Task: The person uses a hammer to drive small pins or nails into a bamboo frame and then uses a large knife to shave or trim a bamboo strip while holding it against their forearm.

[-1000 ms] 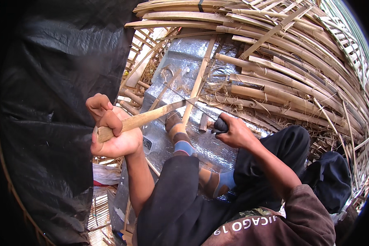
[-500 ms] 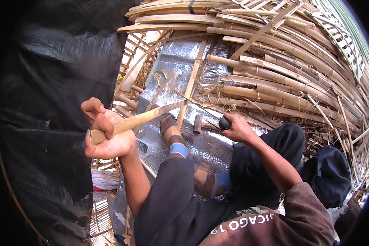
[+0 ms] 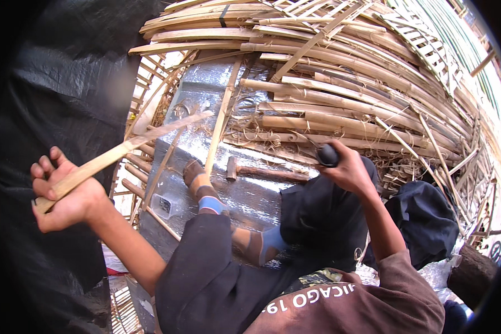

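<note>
A flat pale bamboo strip [image 3: 129, 147] is gripped near its lower end by my left hand [image 3: 75, 197], its fingers curled around it. The strip slants up to the right, its far tip over the silver sheet. My right hand [image 3: 349, 171] is closed round the rounded black handle of a knife [image 3: 328, 155]. Little of the thin blade shows; it points up and left, apart from the strip. Below the left of that hand, a hammer [image 3: 232, 168] with a brown wooden handle lies on the silver sheet, beside my socked foot [image 3: 197, 181].
Long split bamboo pieces [image 3: 339, 94] are stacked across the far side and right, with curled shavings among them. Black plastic sheeting [image 3: 55, 111] hangs at the left. A narrow bamboo strip [image 3: 222, 117] lies across the silver sheet [image 3: 203, 83]. A small clear container [image 3: 161, 206] sits near my foot.
My left hand has moved left and down with the bamboo strip, drawing its tip away from the knife. My right hand has moved slightly right and up; the view has shifted too.
</note>
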{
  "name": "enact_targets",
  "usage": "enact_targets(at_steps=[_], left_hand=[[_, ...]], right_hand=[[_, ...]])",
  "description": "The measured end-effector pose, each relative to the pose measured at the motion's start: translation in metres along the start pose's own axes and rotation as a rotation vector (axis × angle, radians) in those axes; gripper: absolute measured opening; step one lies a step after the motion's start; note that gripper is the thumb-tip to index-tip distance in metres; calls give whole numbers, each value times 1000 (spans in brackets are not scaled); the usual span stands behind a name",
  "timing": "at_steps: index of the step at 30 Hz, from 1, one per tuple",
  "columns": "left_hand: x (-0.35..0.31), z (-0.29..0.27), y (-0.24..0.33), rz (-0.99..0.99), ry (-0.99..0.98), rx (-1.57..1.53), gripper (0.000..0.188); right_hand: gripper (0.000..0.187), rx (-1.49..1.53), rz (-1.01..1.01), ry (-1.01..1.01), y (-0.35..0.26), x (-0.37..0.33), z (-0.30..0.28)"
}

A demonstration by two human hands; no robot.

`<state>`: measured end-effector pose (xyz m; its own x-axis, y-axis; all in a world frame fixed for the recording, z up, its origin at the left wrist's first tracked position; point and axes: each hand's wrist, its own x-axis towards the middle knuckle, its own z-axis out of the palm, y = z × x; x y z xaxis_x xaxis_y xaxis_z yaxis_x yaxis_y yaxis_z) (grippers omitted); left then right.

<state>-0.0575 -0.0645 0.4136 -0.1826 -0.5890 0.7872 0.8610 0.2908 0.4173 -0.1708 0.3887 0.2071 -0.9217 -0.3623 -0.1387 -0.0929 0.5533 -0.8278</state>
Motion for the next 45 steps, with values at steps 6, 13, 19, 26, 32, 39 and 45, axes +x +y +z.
enact_targets(at_steps=[6,13,19,26,32,39,45], left_hand=[[-34,40,-10,12,303,145,41],[-62,60,-18,-236,313,141,42],[-84,26,-38,-405,470,6,43],[-102,-4,-56,-577,542,-36,44],[-105,-17,-52,-572,517,-90,40],[-100,-32,-35,-499,546,-154,40],[-101,-44,-20,-443,572,-200,40]], right_hand=[[49,-55,218,593,67,-107,-66],[50,-192,339,765,153,-216,-26],[62,-195,543,675,178,-280,30],[65,-350,529,544,151,-274,28],[27,-71,-34,426,71,-171,10],[38,-32,-482,-309,-18,5,177],[62,-304,-389,-396,-59,134,308]])
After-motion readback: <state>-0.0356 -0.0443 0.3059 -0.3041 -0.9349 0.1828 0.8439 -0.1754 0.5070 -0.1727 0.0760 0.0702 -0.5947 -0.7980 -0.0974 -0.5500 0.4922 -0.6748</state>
